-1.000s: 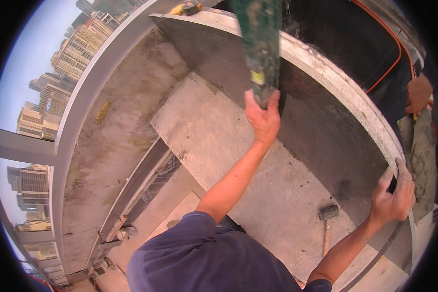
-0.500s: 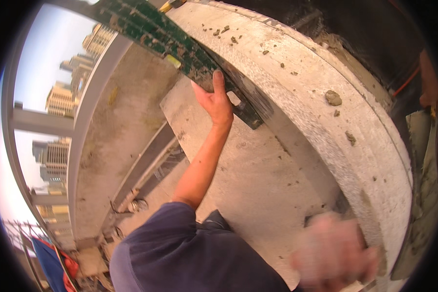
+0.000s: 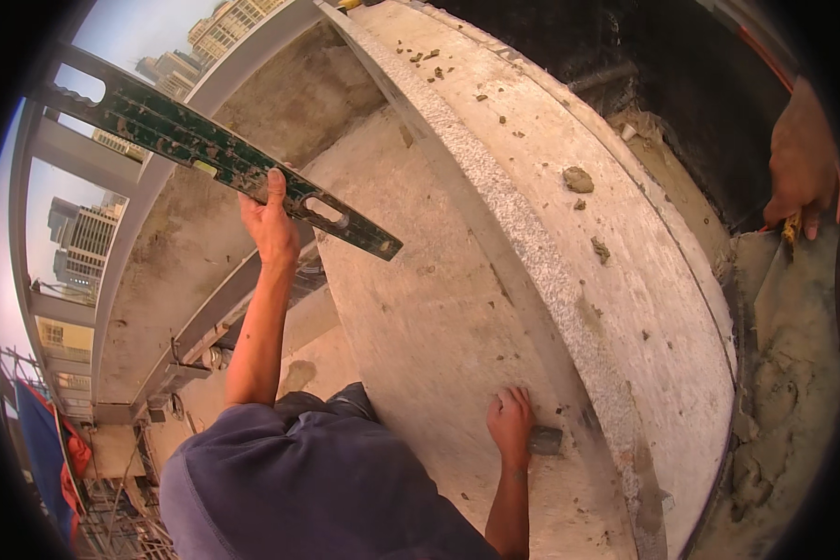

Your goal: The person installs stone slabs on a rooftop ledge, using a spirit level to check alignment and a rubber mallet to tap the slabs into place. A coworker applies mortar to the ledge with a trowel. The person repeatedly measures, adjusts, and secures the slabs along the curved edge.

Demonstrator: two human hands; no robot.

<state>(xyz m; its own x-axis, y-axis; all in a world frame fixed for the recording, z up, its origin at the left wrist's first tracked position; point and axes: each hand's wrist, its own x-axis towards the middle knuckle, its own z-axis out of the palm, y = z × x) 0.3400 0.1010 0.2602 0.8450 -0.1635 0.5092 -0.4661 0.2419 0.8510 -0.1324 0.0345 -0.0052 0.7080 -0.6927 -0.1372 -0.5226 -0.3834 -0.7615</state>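
Green level (image 3: 233,166): held up in the air at the person's left, slanting from the railing side down to its near end over the pale slab; a second ago it stood nearly upright in the view, and half a second ago it ran close along the curved panel, which it is now well apart from.
Left hand (image 3: 271,224): clamped on the level, thumb across its upper face, just beside the oblong cut-out at the near end; same hold as before.
Right hand (image 3: 511,420): down at the pale slab; a second ago it was on the curved panel's edge, then blurred in motion. Whether its fingers are closed on anything cannot be told.
Mallet (image 3: 546,441): dark head just beside the right hand; handle hidden.
Pale slab (image 3: 420,308): flat, under both level and mallet.
Curved panel (image 3: 663,271): right of the slab, rough front edge, crumbs and a mortar lump (image 3: 578,179) on its top.
Wet mortar (image 3: 775,429): spread in the strip beyond the panel; whether a container bounds it cannot be told.
Co-worker's hand (image 3: 801,168): far right, around a yellow handle (image 3: 791,229), near the mortar.
Railing (image 3: 84,157): grey, behind the level's far end, with buildings (image 3: 89,238) beyond.
Blue cloth (image 3: 39,439): lower left, red cloth (image 3: 77,457) beside it.
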